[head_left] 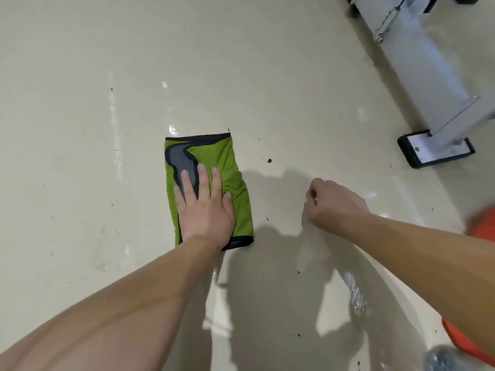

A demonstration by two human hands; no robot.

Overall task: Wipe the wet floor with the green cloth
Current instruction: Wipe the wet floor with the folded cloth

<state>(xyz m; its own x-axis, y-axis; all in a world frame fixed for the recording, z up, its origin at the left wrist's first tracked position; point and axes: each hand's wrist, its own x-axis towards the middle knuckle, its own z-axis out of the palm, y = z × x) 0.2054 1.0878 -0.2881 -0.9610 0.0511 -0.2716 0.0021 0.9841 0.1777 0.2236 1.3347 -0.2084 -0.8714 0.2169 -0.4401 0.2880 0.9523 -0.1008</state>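
Centrally on the glossy beige floor (80, 76), the left hand (205, 210) presses flat, fingers spread, on the folded green cloth (227, 162); the right hand (332, 202) hovers nearby, curled into an empty loose fist; wet streaks (355, 293) glisten toward the near edge.

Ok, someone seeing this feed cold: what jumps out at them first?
The green cloth, folded on the pale floor at centre, with the left hand pressed flat on it. Next, the right hand, loosely curled and empty, to its right. Then the shiny water at lower right.
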